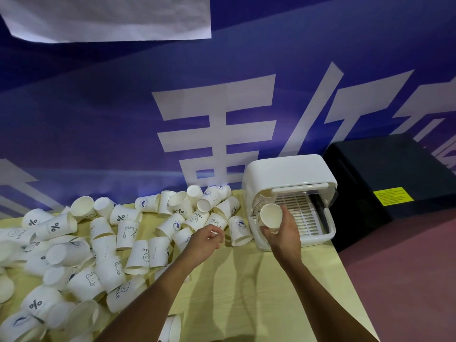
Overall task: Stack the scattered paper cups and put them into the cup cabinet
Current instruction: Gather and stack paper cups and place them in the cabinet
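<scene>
Cup (271,214), plain white, mouth up, clasped in right grip (283,234); left grip (204,239) unclear

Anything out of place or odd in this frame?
Yes: dozens of paper cups lie tipped and jumbled across the table, unstacked. The cup cabinet stands open; the right hand holds one cup at it.

Clear lane centre, clutter left
Bare pale wooden table (246,292) runs up to the white plastic cup cabinet (283,171); scattered white paper cups (103,243) crowd the left, a black box (382,169) hems the cabinet's right.
</scene>
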A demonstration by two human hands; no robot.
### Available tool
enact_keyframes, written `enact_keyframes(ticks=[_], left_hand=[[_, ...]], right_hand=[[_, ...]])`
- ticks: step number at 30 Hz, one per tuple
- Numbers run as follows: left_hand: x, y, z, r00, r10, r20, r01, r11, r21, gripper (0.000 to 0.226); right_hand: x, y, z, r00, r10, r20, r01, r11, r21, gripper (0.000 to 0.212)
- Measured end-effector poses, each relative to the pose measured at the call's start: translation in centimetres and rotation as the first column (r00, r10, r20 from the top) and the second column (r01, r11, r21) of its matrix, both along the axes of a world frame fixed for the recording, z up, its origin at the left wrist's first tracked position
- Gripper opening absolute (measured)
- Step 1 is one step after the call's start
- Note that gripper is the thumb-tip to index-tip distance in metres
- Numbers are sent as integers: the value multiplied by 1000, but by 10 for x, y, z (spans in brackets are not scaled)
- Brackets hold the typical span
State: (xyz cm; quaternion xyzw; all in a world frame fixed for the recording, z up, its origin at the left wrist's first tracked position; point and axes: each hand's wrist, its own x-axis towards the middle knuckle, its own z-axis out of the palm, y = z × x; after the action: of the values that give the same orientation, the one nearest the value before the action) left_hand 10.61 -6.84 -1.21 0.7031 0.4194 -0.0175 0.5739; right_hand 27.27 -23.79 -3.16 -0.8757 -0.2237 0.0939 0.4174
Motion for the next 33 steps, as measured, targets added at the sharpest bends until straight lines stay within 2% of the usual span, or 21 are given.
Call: enact_keyframes(ticks=[7, 12, 14, 17, 23, 28, 33], left_hand=[[-4, 4, -5, 1000, 27, -2, -27, 1000, -9, 8], [-11, 5, -7, 999, 43, 1, -43, 999, -7, 9], [-15, 4, -9, 999, 50, 6, -50, 999, -6, 9], [-27, 2, -12, 998, 62, 8, -62, 998, -5, 8], [-70, -7, -26, 992, 127, -9, -127, 992, 6, 7], [-122, -12, -45, 996, 70, -51, -67, 996, 58, 6], [-168, -9, -53, 989, 118, -95, -110, 991, 79, 21]], right_hand=[[1, -1, -12, 998, 51, -29, -54, 994, -96, 70], [2, -5, -12, 994, 90, -58, -101, 966, -236, 86], [-4, -5, -8, 998, 60, -11, -61, 969, -241, 89], [-20, 1, -2, 986, 77, 145, -55, 987, -150, 73], [-64, 21, -6, 943, 276, 185, -264, 961, -88, 61], [-104, 33, -19, 873, 472, 122, -448, 875, -181, 55], [-140, 41, -33, 804, 594, 14, -569, 776, -272, 55]])
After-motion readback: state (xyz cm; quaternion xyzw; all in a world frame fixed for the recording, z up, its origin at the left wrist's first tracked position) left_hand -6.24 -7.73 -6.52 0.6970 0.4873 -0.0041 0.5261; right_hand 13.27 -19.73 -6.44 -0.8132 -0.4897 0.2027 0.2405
